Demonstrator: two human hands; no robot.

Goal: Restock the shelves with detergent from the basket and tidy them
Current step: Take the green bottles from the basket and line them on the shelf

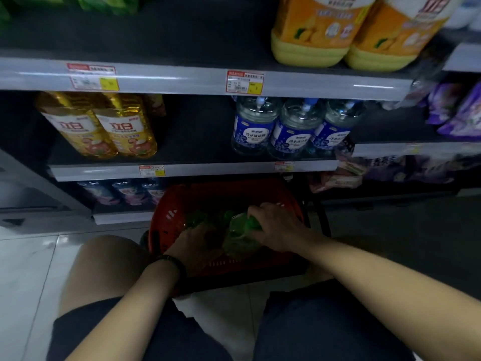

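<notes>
Right hand point(278, 227) grips the green-capped neck of a green detergent bottle point(238, 237) inside the red basket point(166, 217). Left hand point(194, 241) reaches in just beside it, its grip indiscernible. Stocked shelves point(182, 82) rise beyond both hands.

Red perforated plastic basket point(166, 225), translucent glossy green bottle point(239, 230), shiny tiled floor point(28, 256).

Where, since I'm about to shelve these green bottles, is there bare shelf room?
Upper shelf: bare from the green packs to the orange jugs. Middle shelf: a gap between the yellow bottles and the blue-labelled bottles. Crowded: the right end with purple packs, and the basket, where the right hand grips a green bottle.
</notes>
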